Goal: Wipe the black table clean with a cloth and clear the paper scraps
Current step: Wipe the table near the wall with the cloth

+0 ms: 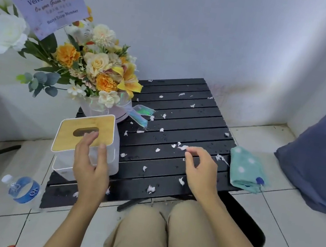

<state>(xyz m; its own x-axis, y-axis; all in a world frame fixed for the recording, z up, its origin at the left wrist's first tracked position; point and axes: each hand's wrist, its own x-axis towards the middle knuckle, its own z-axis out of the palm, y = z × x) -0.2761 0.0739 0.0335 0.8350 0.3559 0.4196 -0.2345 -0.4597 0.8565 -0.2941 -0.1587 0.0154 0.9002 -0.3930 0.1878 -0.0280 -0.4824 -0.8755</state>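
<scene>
barely starts: grips tissue box point(86, 130) in left hand point(90, 161), pinches one paper scrap point(182, 147) with right hand point(201, 172), leaves many scraps point(150, 188) on black table point(191, 115) and cloth point(246, 170) unused.

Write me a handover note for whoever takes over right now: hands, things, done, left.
Hands: left hand holds the tissue box at the near left of the black table; right hand pinches a paper scrap near the middle.
The cloth lies folded at the right edge, not in use.
Done: hardly anything; scraps and water drops dot the slats.
Left: gather the scraps, then wipe, also around the flower box.
</scene>
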